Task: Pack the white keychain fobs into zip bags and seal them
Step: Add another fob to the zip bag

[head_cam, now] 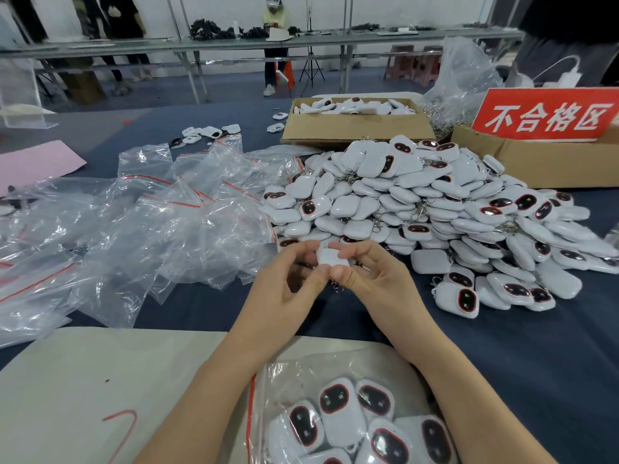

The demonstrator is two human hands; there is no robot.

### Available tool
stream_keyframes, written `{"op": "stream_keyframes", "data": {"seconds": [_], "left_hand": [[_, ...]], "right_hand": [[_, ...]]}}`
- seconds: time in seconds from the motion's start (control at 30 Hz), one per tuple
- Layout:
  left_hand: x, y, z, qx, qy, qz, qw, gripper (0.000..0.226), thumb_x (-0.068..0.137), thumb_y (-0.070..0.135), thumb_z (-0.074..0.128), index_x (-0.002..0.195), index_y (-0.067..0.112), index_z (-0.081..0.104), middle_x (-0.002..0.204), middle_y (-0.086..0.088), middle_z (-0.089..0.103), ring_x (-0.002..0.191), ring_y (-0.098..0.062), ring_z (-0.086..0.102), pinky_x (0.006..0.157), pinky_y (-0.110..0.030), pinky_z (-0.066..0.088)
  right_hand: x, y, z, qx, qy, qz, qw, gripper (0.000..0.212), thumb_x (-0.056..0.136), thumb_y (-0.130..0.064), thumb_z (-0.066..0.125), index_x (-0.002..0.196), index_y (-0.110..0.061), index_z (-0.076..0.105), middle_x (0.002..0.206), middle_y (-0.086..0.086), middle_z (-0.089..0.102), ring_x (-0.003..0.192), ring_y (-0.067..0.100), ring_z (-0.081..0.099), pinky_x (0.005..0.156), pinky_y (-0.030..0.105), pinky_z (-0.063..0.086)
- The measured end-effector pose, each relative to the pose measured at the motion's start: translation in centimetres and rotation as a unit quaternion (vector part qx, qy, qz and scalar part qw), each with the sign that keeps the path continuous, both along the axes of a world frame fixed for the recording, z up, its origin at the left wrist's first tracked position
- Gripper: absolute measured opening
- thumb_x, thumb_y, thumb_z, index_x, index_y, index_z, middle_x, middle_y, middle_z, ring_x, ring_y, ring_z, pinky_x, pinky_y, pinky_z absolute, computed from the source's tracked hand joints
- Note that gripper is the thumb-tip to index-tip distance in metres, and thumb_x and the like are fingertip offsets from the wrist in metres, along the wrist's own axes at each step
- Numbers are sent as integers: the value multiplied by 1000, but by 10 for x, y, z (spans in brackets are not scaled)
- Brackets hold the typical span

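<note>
Both hands hold one white keychain fob [330,256] above the dark table, its metal clasp hanging below. My left hand [294,283] pinches its left side and my right hand [371,276] pinches its right side between thumb and fingers. A large heap of white fobs [435,209] with dark red-rimmed faces lies just beyond and to the right. Near the bottom edge, between my forearms, a zip bag [348,420] with a red seal strip holds several fobs. Empty zip bags [160,216] are strewn to the left.
A cardboard box [355,128] with more fobs stands behind the heap. Another box [542,162] at right carries a red sign [546,115]. A beige mat [110,390] covers the near table. A pink sheet [33,165] lies far left. People stand at benches behind.
</note>
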State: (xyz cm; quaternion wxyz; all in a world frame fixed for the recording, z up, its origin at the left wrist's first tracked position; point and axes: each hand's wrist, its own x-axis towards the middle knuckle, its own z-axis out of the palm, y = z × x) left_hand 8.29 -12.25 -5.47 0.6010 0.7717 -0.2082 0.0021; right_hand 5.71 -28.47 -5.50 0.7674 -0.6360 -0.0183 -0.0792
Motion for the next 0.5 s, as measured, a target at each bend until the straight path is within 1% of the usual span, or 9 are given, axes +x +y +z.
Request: {"op": "stream_keyframes", "data": {"seconds": [0.07, 0.13, 0.23, 0.33, 0.43, 0.5], "left_hand": [[1, -1, 0, 4, 7, -10, 1000, 29, 97, 22, 68, 124, 29, 61, 100, 14, 68, 92, -8, 67, 82, -16, 51], [2, -1, -1, -3, 10, -7, 1000, 29, 96, 15, 68, 120, 31, 62, 95, 16, 67, 87, -8, 65, 81, -15, 50], [3, 0, -2, -19, 14, 10, 1000, 24, 95, 14, 69, 112, 29, 65, 95, 13, 69, 88, -10, 66, 81, -15, 50], [5, 1, -2, -13, 1, 30, 999, 21, 93, 15, 72, 106, 31, 67, 96, 16, 72, 90, -6, 67, 81, -12, 48], [4, 0, -2, -7, -15, 38, 999, 24, 93, 12, 71, 99, 35, 65, 95, 21, 72, 91, -2, 67, 80, -9, 47], [4, 0, -2, -8, -21, 40, 999, 27, 93, 11, 70, 95, 37, 65, 95, 22, 72, 90, 0, 67, 81, -10, 48]], "right_hand": [[1, -2, -1, 1, -6, -5, 1000, 21, 89, 6, 66, 102, -10, 62, 125, 1, 69, 114, 18, 67, 93, 28, 55], [0, -3, -1, -6, -14, 0, 1000, 28, 92, 7, 61, 110, -15, 63, 121, -1, 71, 114, 19, 67, 97, 31, 54], [0, -3, -2, -8, -3, -2, 1000, 32, 93, 4, 62, 118, -16, 65, 116, -1, 73, 107, 16, 69, 91, 26, 54], [2, -3, -2, -6, 4, -12, 1000, 30, 90, 4, 66, 115, -12, 70, 109, 2, 76, 100, 14, 72, 82, 20, 54], [3, -3, -2, 9, 11, -8, 1000, 29, 87, 7, 67, 111, -8, 72, 111, 5, 76, 103, 20, 72, 85, 24, 57], [4, -3, -2, 19, 15, -6, 1000, 28, 86, 9, 68, 110, -5, 71, 114, 8, 75, 105, 22, 71, 87, 25, 58]]}}
